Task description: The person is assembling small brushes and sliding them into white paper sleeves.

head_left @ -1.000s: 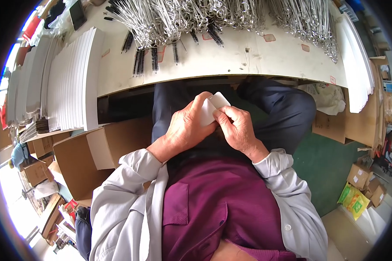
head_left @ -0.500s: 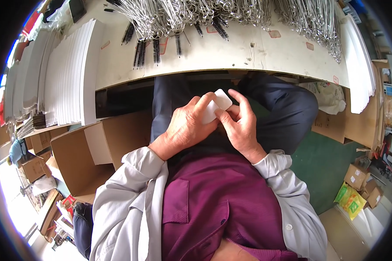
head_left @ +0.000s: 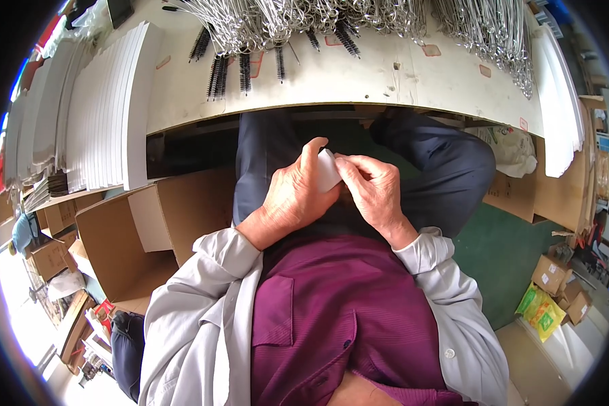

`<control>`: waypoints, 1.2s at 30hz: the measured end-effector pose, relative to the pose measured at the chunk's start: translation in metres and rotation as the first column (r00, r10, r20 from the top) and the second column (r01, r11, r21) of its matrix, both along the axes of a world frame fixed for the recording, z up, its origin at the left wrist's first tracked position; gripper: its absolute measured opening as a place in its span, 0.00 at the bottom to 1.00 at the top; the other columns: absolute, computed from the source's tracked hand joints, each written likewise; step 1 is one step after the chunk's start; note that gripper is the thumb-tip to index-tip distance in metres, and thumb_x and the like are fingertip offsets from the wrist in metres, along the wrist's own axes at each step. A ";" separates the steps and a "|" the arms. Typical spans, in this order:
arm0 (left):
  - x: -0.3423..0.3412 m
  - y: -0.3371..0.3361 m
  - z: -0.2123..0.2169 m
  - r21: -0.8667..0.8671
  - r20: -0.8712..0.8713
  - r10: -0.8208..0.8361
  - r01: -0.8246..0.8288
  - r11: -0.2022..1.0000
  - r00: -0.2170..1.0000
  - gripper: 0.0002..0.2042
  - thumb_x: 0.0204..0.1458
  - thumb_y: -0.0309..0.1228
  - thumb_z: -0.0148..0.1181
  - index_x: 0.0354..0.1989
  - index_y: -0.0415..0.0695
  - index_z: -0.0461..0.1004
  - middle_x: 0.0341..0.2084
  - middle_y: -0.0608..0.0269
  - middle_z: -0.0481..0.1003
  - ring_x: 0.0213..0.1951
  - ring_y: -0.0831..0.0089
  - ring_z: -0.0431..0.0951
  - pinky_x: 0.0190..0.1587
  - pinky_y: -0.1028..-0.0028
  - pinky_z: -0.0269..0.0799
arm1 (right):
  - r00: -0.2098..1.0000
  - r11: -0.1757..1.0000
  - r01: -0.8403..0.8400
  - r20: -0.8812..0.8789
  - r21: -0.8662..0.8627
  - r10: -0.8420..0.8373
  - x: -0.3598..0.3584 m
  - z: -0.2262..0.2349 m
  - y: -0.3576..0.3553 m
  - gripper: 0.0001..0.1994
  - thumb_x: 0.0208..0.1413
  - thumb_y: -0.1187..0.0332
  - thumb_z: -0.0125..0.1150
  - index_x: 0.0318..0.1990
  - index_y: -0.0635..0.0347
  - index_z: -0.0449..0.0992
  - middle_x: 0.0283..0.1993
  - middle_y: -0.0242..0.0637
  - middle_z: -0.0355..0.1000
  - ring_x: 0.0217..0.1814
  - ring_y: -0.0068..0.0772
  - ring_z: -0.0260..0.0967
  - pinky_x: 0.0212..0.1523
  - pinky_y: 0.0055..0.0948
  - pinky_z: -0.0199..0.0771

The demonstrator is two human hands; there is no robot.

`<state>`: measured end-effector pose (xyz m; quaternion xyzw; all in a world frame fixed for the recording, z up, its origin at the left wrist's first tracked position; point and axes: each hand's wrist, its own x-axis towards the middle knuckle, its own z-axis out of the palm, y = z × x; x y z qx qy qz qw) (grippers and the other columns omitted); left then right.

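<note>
Above my lap, my left hand [head_left: 296,189] is wrapped round a smooth white card-like piece [head_left: 327,170], possibly the end of a carton; its lower part is hidden by my fingers. The left index finger points up beside it. With thumb and fingertips pinched together, my right hand [head_left: 374,192] grips the piece's right edge. Beyond both hands, wire-handled brushes [head_left: 277,27] lie heaped on the worktable [head_left: 358,80], several black bristle ends [head_left: 218,78] pointing toward me.
Long white cartons [head_left: 108,122] stand in a row at the table's left end, and more white cartons [head_left: 558,101] at its right. An open cardboard box [head_left: 122,250] sits at my left. A plastic bag [head_left: 511,152] rests under the table at the right.
The rounded white flap that stuck out between my hands has folded in or turned out of sight. My right fingers have closed into a pinch at the edge; the left index has lifted.
</note>
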<state>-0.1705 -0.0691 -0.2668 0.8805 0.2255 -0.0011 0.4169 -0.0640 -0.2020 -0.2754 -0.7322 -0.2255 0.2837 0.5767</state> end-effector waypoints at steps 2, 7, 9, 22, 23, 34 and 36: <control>-0.001 0.000 -0.004 0.007 -0.033 0.016 -0.016 1.000 0.999 0.37 0.50 0.38 0.74 0.65 0.42 0.60 0.43 0.43 0.81 0.43 0.45 0.85 0.44 0.55 0.82 | 0.999 0.997 -0.004 0.047 0.075 0.000 -0.001 -0.001 0.002 0.10 0.64 0.69 0.67 0.37 0.69 0.83 0.29 0.40 0.82 0.32 0.17 0.78 0.33 0.22 0.77; -0.004 -0.003 -0.014 0.109 0.149 0.012 -0.029 0.994 0.989 0.30 0.48 0.36 0.73 0.58 0.39 0.68 0.43 0.45 0.81 0.41 0.45 0.84 0.41 0.55 0.83 | 1.000 0.999 0.005 -0.025 0.034 -0.004 -0.003 0.001 0.003 0.06 0.62 0.72 0.69 0.40 0.68 0.83 0.30 0.37 0.82 0.33 0.15 0.78 0.34 0.20 0.77; -0.004 -0.004 -0.014 0.099 0.127 0.015 -0.028 0.995 0.992 0.30 0.48 0.37 0.73 0.58 0.39 0.70 0.44 0.45 0.81 0.44 0.45 0.84 0.45 0.55 0.82 | 0.994 0.998 0.032 -0.108 0.058 -0.026 -0.001 -0.004 0.001 0.06 0.62 0.73 0.69 0.40 0.68 0.82 0.29 0.35 0.82 0.32 0.14 0.77 0.33 0.20 0.76; -0.008 -0.009 -0.018 0.079 0.185 0.013 -0.028 0.997 0.983 0.29 0.45 0.32 0.76 0.56 0.40 0.71 0.43 0.48 0.81 0.43 0.48 0.85 0.43 0.57 0.83 | 0.951 0.997 0.061 -0.307 0.046 -0.044 0.006 -0.008 -0.003 0.08 0.63 0.69 0.69 0.34 0.64 0.83 0.25 0.27 0.77 0.23 0.11 0.69 0.23 0.17 0.67; -0.008 -0.009 -0.018 0.084 0.196 0.011 -0.028 0.996 0.981 0.29 0.45 0.32 0.76 0.55 0.40 0.72 0.43 0.48 0.81 0.42 0.48 0.85 0.43 0.58 0.83 | 0.953 0.997 0.066 -0.298 0.044 -0.050 0.006 -0.008 -0.003 0.07 0.63 0.69 0.69 0.33 0.62 0.83 0.25 0.26 0.76 0.22 0.11 0.68 0.23 0.16 0.66; -0.008 -0.008 -0.012 0.076 0.184 0.016 -0.030 0.997 0.983 0.28 0.46 0.33 0.75 0.55 0.39 0.71 0.42 0.47 0.81 0.41 0.48 0.85 0.42 0.58 0.83 | 0.996 0.997 0.077 0.042 0.014 -0.077 -0.002 -0.007 0.000 0.10 0.64 0.68 0.68 0.33 0.67 0.82 0.23 0.33 0.77 0.25 0.14 0.70 0.26 0.22 0.69; -0.007 -0.006 -0.010 0.078 0.185 0.031 -0.046 0.996 0.982 0.28 0.46 0.33 0.75 0.55 0.39 0.71 0.42 0.47 0.81 0.41 0.48 0.85 0.42 0.58 0.83 | 0.991 0.999 0.038 0.124 0.018 -0.040 -0.004 -0.004 -0.001 0.09 0.64 0.68 0.68 0.35 0.67 0.83 0.23 0.33 0.77 0.26 0.15 0.71 0.27 0.22 0.70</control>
